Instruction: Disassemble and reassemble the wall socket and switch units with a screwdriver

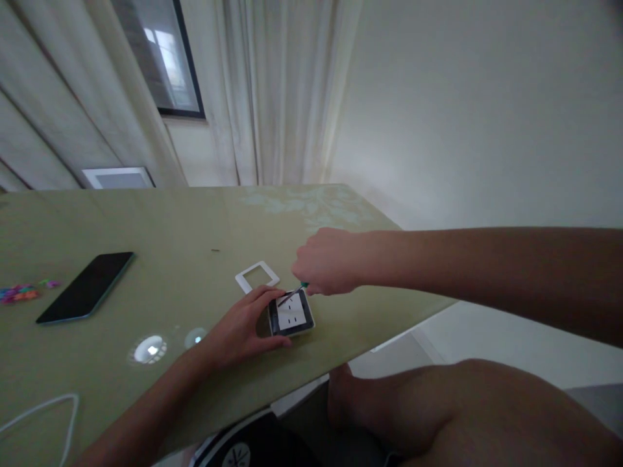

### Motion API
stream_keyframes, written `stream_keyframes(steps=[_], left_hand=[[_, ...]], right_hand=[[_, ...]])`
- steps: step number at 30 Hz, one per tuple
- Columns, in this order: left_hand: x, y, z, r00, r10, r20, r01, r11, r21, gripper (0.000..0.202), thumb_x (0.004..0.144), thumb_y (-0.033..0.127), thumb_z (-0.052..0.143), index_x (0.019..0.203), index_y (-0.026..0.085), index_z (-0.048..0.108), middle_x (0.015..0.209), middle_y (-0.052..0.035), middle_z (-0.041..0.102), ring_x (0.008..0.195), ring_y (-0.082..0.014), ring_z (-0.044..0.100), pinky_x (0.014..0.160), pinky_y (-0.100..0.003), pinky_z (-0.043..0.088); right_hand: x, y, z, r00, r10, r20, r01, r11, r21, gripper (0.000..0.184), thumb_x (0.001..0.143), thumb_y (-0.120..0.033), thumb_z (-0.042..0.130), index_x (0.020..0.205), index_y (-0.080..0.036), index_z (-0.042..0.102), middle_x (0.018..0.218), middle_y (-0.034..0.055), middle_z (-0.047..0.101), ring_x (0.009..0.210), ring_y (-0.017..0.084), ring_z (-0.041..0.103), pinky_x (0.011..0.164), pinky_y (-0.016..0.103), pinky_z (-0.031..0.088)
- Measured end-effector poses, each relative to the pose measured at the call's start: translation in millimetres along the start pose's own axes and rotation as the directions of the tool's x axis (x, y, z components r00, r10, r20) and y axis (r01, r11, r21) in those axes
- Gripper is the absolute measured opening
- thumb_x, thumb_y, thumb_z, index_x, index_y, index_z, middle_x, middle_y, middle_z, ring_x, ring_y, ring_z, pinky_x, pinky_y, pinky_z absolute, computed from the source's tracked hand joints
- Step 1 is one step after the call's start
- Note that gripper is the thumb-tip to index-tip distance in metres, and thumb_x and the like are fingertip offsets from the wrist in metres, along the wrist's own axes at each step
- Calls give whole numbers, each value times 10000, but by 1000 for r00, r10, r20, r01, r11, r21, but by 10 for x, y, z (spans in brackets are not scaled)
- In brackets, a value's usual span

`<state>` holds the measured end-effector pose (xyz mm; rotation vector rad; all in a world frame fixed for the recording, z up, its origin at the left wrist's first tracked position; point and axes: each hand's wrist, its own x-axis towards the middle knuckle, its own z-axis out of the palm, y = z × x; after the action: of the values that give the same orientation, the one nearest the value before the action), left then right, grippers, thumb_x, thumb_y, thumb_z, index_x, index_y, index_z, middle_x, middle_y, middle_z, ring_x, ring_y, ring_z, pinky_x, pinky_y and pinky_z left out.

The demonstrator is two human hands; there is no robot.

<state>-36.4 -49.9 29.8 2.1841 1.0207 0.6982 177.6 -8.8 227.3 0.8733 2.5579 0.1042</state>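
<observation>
A wall socket [293,314] with a white slotted face and a dark surround lies on the table near its front edge. My left hand [247,327] grips it from the left, thumb along the near side and fingers at the far side. Wrapped round a screwdriver [291,296] with a green handle is my right hand [325,263], above the socket's far right corner. The screwdriver's thin metal shaft slants down to the left across the socket face. Most of its handle is hidden in my fist. Just behind the socket lies a white square frame [242,283].
A dark tablet [87,288] lies on the table [180,220] at left, beside small colourful pieces [19,294]. A white cable [46,403] curves at the near left. A short thin brown piece [215,250] lies farther back. The table's edge runs close to my leg [418,402].
</observation>
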Motion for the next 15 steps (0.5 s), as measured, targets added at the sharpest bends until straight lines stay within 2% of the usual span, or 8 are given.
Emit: stream_keyframes(steps=[2,4,6,8,9,11,13,15], left_hand=[[9,-103,-67,1000,-16,-17,14,995,-100,706,932,594,773,1519,250,587,1545,-169,629,1383,-384,657,1137,-532,584],[72,-278,-186,991,-84,-100,70,989,-132,601,1053,607,555,1527,237,567,1527,-174,644,1355,-351,692,1047,-486,648],[198,-504,-351,952,-177,-251,198,979,59,553,1068,586,457,1437,208,620,1409,-162,711,1260,-325,749,961,-455,686],[351,-741,-526,920,-218,-325,281,946,162,514,1028,502,462,1335,149,677,1384,-202,715,1242,-349,750,996,-501,673],[420,-851,-602,905,-232,-358,319,925,206,501,1015,437,452,1333,126,681,1382,-217,717,1265,-358,735,1053,-532,644],[512,-1031,-704,877,-243,-415,382,876,293,492,984,281,414,1349,91,684,1439,-237,698,1413,-368,642,1224,-576,508],[523,-1140,-733,859,-253,-446,434,822,369,511,941,178,409,1349,73,699,1460,-245,696,1467,-378,595,1277,-594,434],[466,-1176,-718,860,-254,-443,455,776,438,508,917,141,428,1317,98,738,1432,-232,724,1405,-389,644,1232,-595,478]], right_hand=[[-183,49,152,998,51,-38,-51,998,-20,277,1017,-431,735,1010,-166,815,916,142,824,869,282,785,725,333,501],[-300,100,354,988,122,-94,-114,990,83,397,1088,-518,600,1095,-169,788,969,161,824,874,298,777,695,334,460],[-314,132,582,970,191,-148,-149,955,256,434,1096,-556,574,1063,-167,764,931,145,815,838,275,753,675,321,420],[-227,129,796,938,245,-244,-114,885,452,394,1089,-524,612,963,-170,731,893,111,795,810,236,723,684,311,404],[-157,113,886,909,302,-286,-95,820,565,387,1085,-506,630,903,-172,702,845,89,771,771,212,699,676,304,400],[-3,57,1030,869,396,-297,-10,615,789,370,1082,-463,637,837,-186,642,741,31,707,666,163,648,644,285,409],[120,-11,1132,869,417,-265,117,348,930,395,1080,-480,614,800,-203,581,678,-9,650,581,131,611,603,266,437],[176,-70,1213,878,413,-241,210,120,970,412,1061,-534,608,806,-215,558,668,-26,623,542,118,593,555,252,458]])
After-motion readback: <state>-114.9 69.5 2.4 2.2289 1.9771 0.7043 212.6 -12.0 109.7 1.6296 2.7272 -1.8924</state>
